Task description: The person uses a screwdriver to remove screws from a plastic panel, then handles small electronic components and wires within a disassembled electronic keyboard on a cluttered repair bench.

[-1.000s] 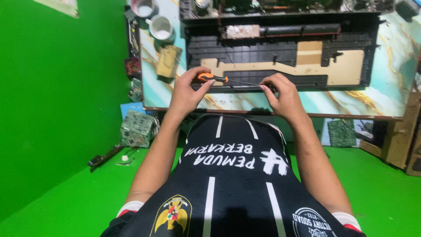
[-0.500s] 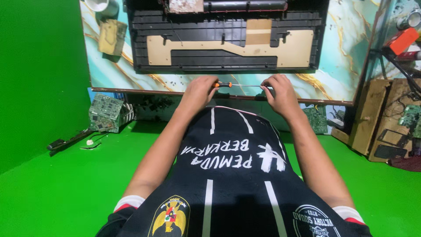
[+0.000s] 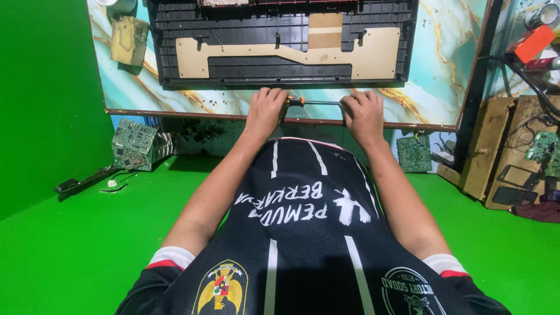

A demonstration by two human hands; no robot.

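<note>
While both hands sit at the near edge of the bench [image 3: 175, 87], the entries run as follows.

Left hand [image 3: 265, 111]: fingers curled shut around the orange-and-black handle of the screwdriver [image 3: 312, 102], knuckles up, resting on the marbled top.

Right hand [image 3: 363, 112]: fingers closed over the far end of the screwdriver's metal shaft; the tip itself is hidden under them.

Screwdriver: lying level between the two hands, parallel to the bench edge, just in front of the black panel.

Black plastic panel [image 3: 280, 35]: wide, ribbed, flat on the bench beyond the hands, with a long tan cut-out sheet [image 3: 373, 55] fixed across it (a darker tan square sits at its upper middle).

Bench top: turquoise and white marble pattern with gold veins, brown rim.

Tan block [image 3: 129, 39]: worn, squarish, on the bench left of the panel.

Green circuit boards [image 3: 135, 140]: stacked on the green floor at the left, below the bench.

Single green board [image 3: 414, 153]: leaning under the bench at the right.

Orange box [image 3: 531, 44]: upper right, tilted, beside black cables.

Wooden boards [image 3: 487, 146]: propped at the right.
</note>
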